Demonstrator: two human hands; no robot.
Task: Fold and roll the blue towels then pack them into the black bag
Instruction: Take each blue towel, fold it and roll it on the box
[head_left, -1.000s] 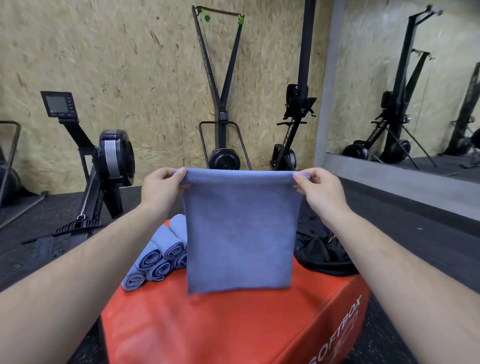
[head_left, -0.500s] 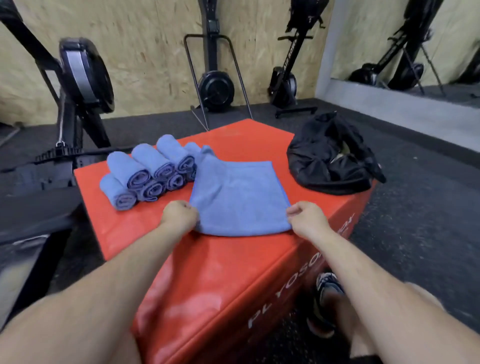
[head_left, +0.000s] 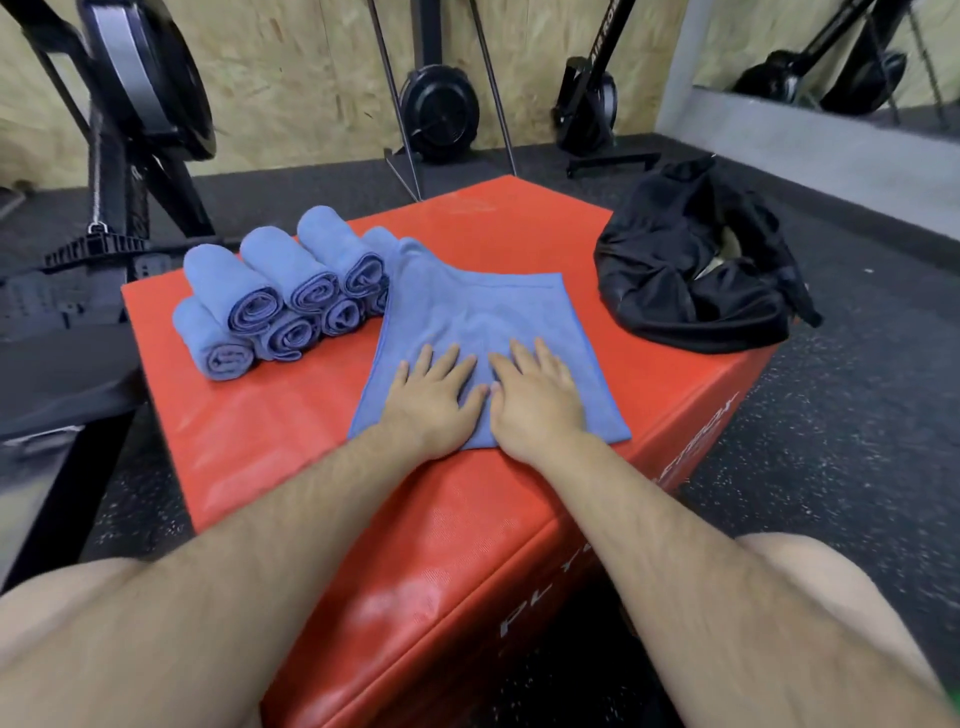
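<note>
Both hands, the left hand and right hand, lie flat with fingers spread on the folded towel near the red box's front edge; I would smooth outward before rolling.

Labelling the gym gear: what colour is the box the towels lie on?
Red-orange, with pale lettering on its side; the box shows best in the head view.

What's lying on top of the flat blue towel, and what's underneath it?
The left hand and right hand rest flat on the flat towel. Beneath is the red box; the far left corner drapes onto the rolled towels, hiding part of them.
</note>
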